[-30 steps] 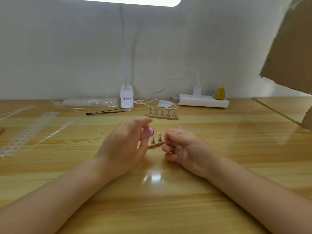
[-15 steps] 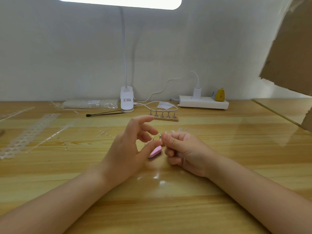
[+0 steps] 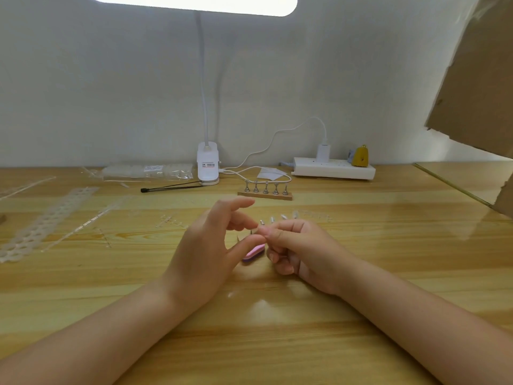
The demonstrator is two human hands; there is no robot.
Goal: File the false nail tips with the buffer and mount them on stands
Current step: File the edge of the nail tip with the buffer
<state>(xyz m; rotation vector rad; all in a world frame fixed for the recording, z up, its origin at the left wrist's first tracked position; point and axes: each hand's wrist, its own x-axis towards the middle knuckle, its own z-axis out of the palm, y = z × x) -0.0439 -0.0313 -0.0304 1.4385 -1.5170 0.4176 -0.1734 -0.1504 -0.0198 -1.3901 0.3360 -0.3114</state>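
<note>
Hands meet over the table: we see our left hand and right hand pinching a small clear nail tip between fingertips. The pink buffer lies on the table beneath them, well apart from the wooden stand rack behind.

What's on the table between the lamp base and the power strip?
In the head view, between the lamp base and the power strip lie the lamp's white cable and a white paper scrap.

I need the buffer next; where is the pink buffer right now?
The pink buffer lies on the table at centre, between the left hand and right hand.
</note>
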